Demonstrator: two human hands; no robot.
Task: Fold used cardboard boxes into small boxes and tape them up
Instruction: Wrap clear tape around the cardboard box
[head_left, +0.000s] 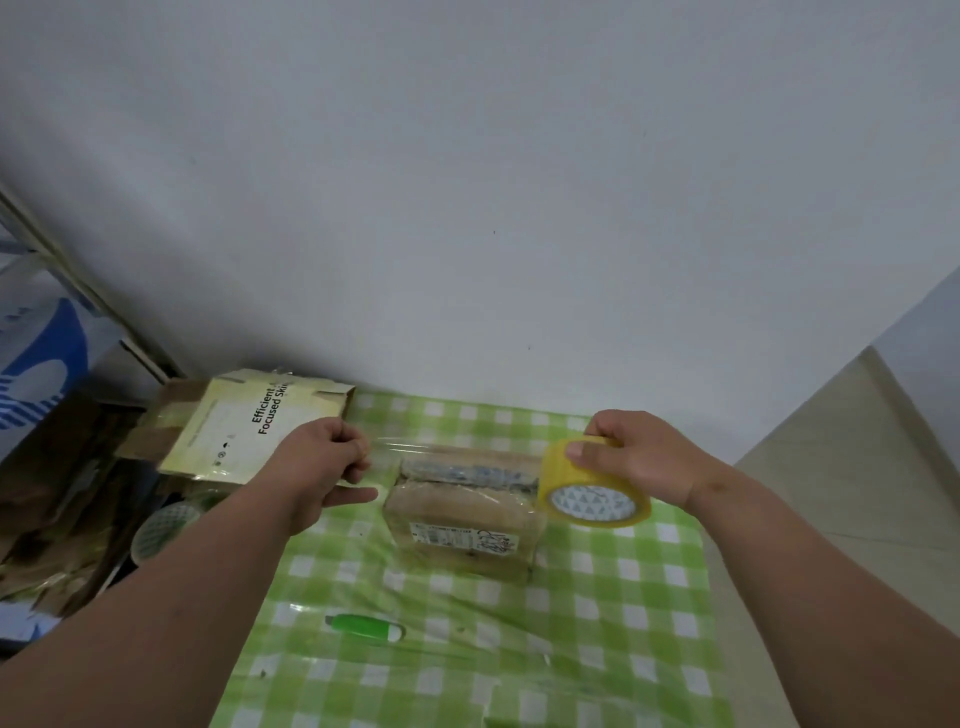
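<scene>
While the left hand (332, 457) pinches the tape's free end and the right hand (631, 454) grips the roll (592, 486), the strip (clear, taut) spans the box (462, 512) just below.

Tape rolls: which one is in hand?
The yellow-tinted tape roll, gripped by the right hand above the small box; the other roll lies untouched left of the table.

Green-and-white checked cloth (597, 623); brown box (462, 519) with a white label (462, 535); yellow tape roll (592, 488), its core white with grey triangles; green cutter (363, 626), white-tipped; pale cream carton (249, 426), black lettering; white wall (467, 182)
</scene>
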